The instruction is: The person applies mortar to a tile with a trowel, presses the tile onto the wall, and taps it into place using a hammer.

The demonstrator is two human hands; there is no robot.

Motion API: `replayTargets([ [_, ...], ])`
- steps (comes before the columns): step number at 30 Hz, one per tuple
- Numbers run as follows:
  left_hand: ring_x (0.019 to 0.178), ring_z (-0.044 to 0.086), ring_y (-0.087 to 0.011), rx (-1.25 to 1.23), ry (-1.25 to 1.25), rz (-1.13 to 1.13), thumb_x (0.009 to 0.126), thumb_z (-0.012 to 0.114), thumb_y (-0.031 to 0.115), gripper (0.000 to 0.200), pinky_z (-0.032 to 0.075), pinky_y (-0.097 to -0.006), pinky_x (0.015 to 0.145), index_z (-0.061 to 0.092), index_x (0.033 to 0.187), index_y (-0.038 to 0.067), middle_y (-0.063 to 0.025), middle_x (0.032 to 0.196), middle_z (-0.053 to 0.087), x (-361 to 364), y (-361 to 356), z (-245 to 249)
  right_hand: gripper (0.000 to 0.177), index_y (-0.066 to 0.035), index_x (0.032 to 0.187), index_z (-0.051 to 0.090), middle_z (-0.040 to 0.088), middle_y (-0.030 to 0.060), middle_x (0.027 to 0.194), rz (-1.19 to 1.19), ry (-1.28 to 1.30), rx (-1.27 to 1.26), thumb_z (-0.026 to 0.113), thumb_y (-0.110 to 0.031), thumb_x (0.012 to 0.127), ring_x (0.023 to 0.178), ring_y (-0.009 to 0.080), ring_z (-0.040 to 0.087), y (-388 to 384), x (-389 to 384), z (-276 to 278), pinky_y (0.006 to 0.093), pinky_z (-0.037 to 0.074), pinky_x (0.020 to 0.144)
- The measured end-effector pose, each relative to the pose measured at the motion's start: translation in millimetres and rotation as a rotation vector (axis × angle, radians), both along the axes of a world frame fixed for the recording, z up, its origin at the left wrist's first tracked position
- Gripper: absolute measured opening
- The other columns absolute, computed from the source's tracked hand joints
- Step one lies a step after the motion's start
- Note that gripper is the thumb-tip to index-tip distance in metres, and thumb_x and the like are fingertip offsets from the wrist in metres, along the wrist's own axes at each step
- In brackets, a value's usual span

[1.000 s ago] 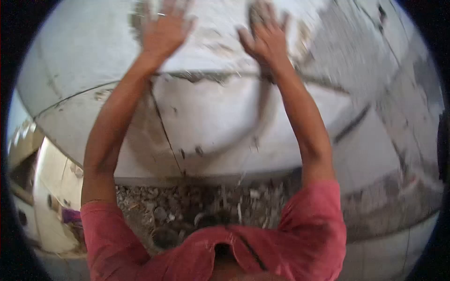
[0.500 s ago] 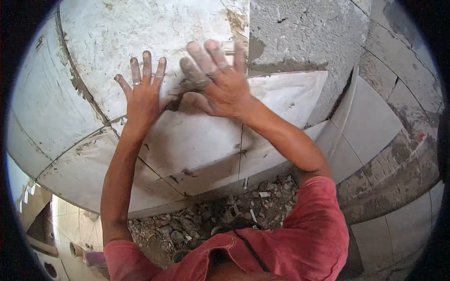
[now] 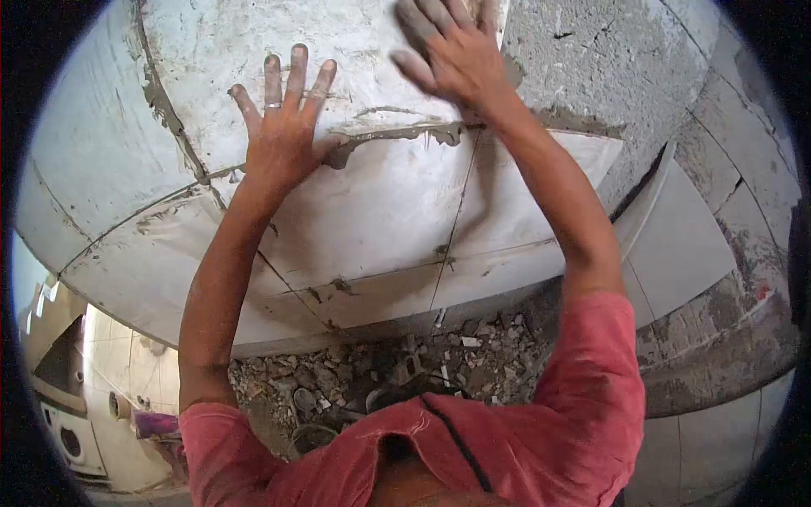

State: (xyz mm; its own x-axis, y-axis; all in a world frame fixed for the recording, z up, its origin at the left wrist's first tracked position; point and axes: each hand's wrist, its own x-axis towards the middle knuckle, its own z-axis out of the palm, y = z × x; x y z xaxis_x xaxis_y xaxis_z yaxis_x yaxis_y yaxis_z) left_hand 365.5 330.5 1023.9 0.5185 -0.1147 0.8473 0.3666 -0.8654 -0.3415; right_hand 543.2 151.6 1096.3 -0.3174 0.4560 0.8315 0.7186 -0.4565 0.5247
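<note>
My left hand (image 3: 285,139) lies against a white wall tile (image 3: 338,93), its dusty fingers spread and a ring on one of them. My right hand (image 3: 460,59) is higher up and to the right, over the same tile near its right edge, fingers spread and holding nothing. Wet grey mortar (image 3: 397,133) bulges from the joint along this tile's lower edge, close to my left thumb. Below that joint sits another white tile (image 3: 363,220), smeared with dust.
Rough bare cement (image 3: 583,68) covers the wall at upper right. A loose-looking tile (image 3: 676,245) leans at the right corner. Broken rubble (image 3: 481,363) lies on the floor beneath the wall. A purple object (image 3: 158,424) is at lower left.
My right hand has moved up and right along the tile, uncovering the mortar joint. My left hand appears slightly higher and further right, as the view has shifted too.
</note>
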Motion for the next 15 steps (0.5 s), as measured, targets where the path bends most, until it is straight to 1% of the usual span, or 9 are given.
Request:
replayTargets([
  [1,0.138,0.024,-0.0391,0.002,-0.007,-0.024,0.066,0.078,0.046,0.100,0.020,-0.0772,0.094,0.025,0.148,0.026,-0.0101,0.156,0.015,-1.8,-0.9,-2.3,0.064,-0.009,0.144,0.034,0.026,0.0109,0.153,-0.014,0.060,-0.056,0.041,-0.048,0.093,0.141,0.0309,0.022,13.1,0.3,5.9,0.0609,0.007,0.111],
  [2,0.138,0.024,-0.0391,-0.009,-0.014,-0.011,0.066,0.078,0.046,0.100,0.020,-0.0772,0.094,0.025,0.148,0.026,-0.0101,0.156,0.015,-1.7,-0.3,-0.6,0.064,-0.009,0.144,0.034,0.027,0.0107,0.152,-0.011,0.027,-0.044,0.040,-0.048,0.094,0.141,0.0315,0.023,18.2,-0.3,13.1,0.0612,0.010,0.111],
  [6,0.138,0.024,-0.0387,0.023,-0.047,-0.042,0.062,0.079,0.048,0.103,0.022,-0.0774,0.093,0.027,0.148,0.026,-0.0098,0.155,0.018,-0.3,-3.2,3.3,0.072,-0.011,0.148,0.025,0.018,0.0087,0.156,-0.013,0.018,-0.123,0.042,-0.053,0.092,0.143,0.0316,0.015,-10.0,-32.3,11.6,0.0616,0.004,0.111],
  [7,0.138,0.024,-0.0387,-0.002,-0.010,-0.010,0.061,0.079,0.048,0.103,0.022,-0.0775,0.093,0.027,0.147,0.025,-0.0100,0.155,0.019,-3.5,-3.2,-1.3,0.072,-0.011,0.147,0.027,0.021,0.0093,0.155,-0.013,-0.099,-0.060,0.044,-0.052,0.091,0.142,0.0324,0.017,-18.5,-42.9,8.3,0.0625,0.004,0.111],
  [9,0.139,0.023,-0.0384,-0.015,-0.017,-0.016,0.062,0.079,0.047,0.102,0.021,-0.0773,0.094,0.027,0.148,0.025,-0.0100,0.155,0.019,-3.4,0.7,1.6,0.069,-0.010,0.145,0.032,0.026,0.0104,0.152,0.106,-0.163,0.043,0.046,-0.050,0.090,0.141,0.0320,0.021,-17.1,-31.8,-2.3,0.0627,0.005,0.111],
  [11,0.139,0.022,-0.0380,-0.004,-0.040,-0.064,0.063,0.078,0.048,0.102,0.021,-0.0772,0.094,0.027,0.148,0.025,-0.0102,0.155,0.019,-2.9,-1.0,-3.0,0.068,-0.008,0.142,0.036,0.030,0.0114,0.150,-0.002,0.001,-0.107,0.047,-0.049,0.090,0.140,0.0324,0.023,10.1,-12.0,-8.8,0.0620,0.005,0.111],
  [12,0.139,0.023,-0.0379,0.001,-0.010,-0.001,0.064,0.074,0.052,0.100,0.020,-0.0775,0.094,0.027,0.148,0.025,-0.0105,0.155,0.020,-4.2,-2.4,-2.2,0.069,-0.006,0.142,0.037,0.029,0.0121,0.151,-0.012,0.075,-0.145,0.047,-0.050,0.090,0.140,0.0329,0.024,8.0,-10.2,-8.9,0.0622,0.005,0.111],
  [13,0.139,0.023,-0.0379,-0.004,-0.022,0.012,0.064,0.074,0.052,0.100,0.020,-0.0775,0.094,0.027,0.148,0.025,-0.0105,0.155,0.020,0.3,1.0,4.2,0.069,-0.006,0.142,0.037,0.029,0.0121,0.151,0.000,0.062,-0.151,0.047,-0.050,0.090,0.140,0.0329,0.024,9.0,-6.8,-0.6,0.0622,0.005,0.111],
  [15,0.138,0.025,-0.0380,0.040,-0.070,-0.096,0.065,0.071,0.056,0.098,0.020,-0.0774,0.094,0.028,0.148,0.024,-0.0108,0.155,0.020,-3.3,1.1,-5.6,0.069,-0.006,0.142,0.036,0.028,0.0130,0.151,-0.020,0.138,-0.134,0.047,-0.051,0.090,0.140,0.0336,0.023,3.0,-24.8,-13.7,0.0625,0.004,0.111],
])
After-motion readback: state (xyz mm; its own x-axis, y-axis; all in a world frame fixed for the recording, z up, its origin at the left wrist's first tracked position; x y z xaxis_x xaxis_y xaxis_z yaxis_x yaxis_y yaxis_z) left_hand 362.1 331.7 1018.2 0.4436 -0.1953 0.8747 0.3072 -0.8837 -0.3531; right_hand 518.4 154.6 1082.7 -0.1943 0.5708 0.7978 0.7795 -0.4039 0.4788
